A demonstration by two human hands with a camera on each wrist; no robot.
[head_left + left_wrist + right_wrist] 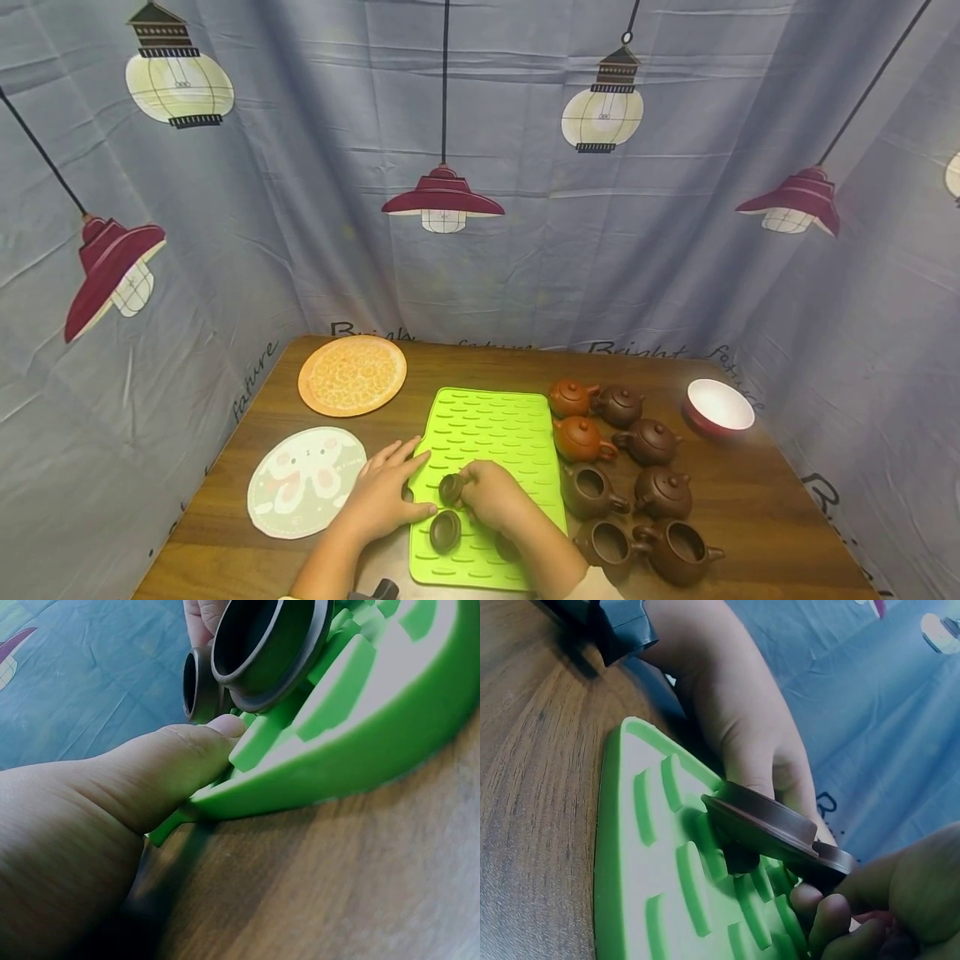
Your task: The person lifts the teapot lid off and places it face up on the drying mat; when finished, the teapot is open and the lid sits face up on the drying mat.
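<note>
A green ridged mat (491,425) lies at the table's middle front. My left hand (386,492) rests on its left edge with the fingers spread and the thumb over the border. Between the thumb and fingers of my right hand (491,496) I pinch a small brown teapot lid (451,490), tilted so its hollow underside shows. A second brown lid (446,532) sits tilted on the mat, close by my left thumb (172,761). Another dark lid-like piece (507,547) is partly hidden under my right forearm.
Right of the mat stand lidded teapots, two orange (579,439) and several brown (651,442), and lidless brown ones (684,552) nearer the front. A red-and-white bowl (720,406) stands at the back right. Leftward lie an orange round mat (352,375) and a bunny-print mat (303,483).
</note>
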